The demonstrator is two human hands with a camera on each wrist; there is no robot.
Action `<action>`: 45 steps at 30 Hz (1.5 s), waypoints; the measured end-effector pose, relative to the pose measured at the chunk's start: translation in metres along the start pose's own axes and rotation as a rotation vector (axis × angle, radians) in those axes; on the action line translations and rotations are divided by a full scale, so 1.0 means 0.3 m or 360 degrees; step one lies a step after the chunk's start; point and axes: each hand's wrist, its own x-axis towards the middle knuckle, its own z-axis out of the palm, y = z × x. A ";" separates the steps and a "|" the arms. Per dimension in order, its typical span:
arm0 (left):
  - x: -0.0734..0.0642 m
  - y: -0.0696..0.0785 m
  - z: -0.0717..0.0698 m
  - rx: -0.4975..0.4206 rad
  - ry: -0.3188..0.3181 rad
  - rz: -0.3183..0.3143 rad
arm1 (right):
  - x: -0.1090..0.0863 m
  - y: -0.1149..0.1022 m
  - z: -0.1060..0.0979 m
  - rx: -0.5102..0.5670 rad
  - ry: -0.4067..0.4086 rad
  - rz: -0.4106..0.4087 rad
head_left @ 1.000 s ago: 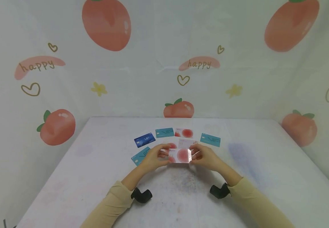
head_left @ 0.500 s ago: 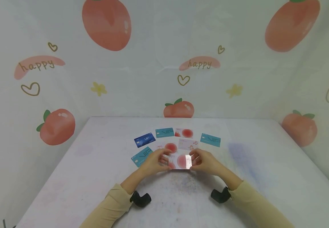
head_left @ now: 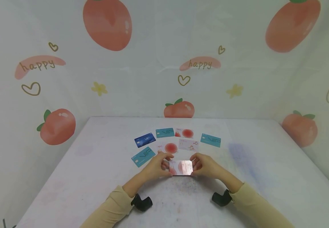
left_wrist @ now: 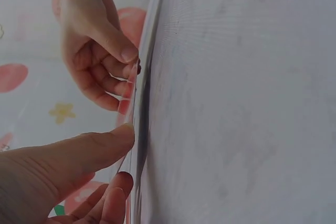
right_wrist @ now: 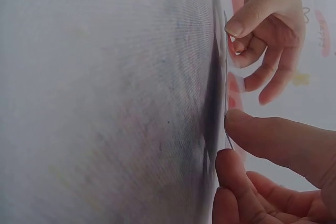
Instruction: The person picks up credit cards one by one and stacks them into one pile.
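A white card with red circles (head_left: pixel 178 167) is held level between my two hands, with bright glare on its right half in the head view. My left hand (head_left: pixel 156 165) pinches its left edge between thumb and fingers. The opposite edge is pinched by my right hand (head_left: pixel 205 165). Seen nearly edge-on in the right wrist view, the card (right_wrist: pixel 226 90) appears thin and slightly above the table. Just beyond the hands lie another red-circle card (head_left: pixel 171 148) and a white card with small red flowers (head_left: pixel 188 144). A teal VIP card (head_left: pixel 143 157) lies beside my left hand.
Farther back on the white table (head_left: pixel 96 177) lie a dark blue VIP card (head_left: pixel 145 140), a teal VIP card (head_left: pixel 164 132) and a red-circle card (head_left: pixel 184 133). Another teal card (head_left: pixel 211 140) is at the right. A printed curtain (head_left: pixel 141 79) stands behind.
Both hands have drawn the held card toward me, away from the other cards. The flower card and the red-circle card behind it show more fully now. The glare covers more of the held card.
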 end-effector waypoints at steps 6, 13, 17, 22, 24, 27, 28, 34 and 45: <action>-0.008 0.012 0.004 0.0048 -0.0028 0.0016 | 0.003 0.009 0.008 0.0006 -0.0034 0.0015; -0.010 0.013 0.009 0.0104 -0.0040 0.0055 | 0.004 0.015 0.010 -0.0024 -0.0047 -0.0029; -0.012 0.016 0.012 0.0153 -0.0037 0.0076 | 0.005 0.013 0.011 -0.0035 -0.0042 -0.0059; -0.011 0.020 0.013 0.0175 -0.0031 0.0078 | 0.006 0.012 0.014 -0.0059 -0.0025 -0.0083; -0.011 0.021 0.013 0.0174 -0.0034 0.0070 | 0.006 0.011 0.015 -0.0070 -0.0020 -0.0081; -0.011 0.023 0.012 0.0181 -0.0037 0.0062 | 0.005 0.009 0.017 -0.0086 -0.0016 -0.0066; -0.011 0.023 0.012 0.0188 -0.0036 0.0064 | 0.005 0.008 0.017 -0.0091 -0.0014 -0.0058; -0.014 0.030 0.012 0.0236 -0.0030 0.0033 | 0.003 0.000 0.015 -0.0109 -0.0014 -0.0019; -0.018 0.033 0.006 0.0248 -0.0047 -0.0037 | 0.008 0.006 0.016 -0.0147 -0.0035 0.0025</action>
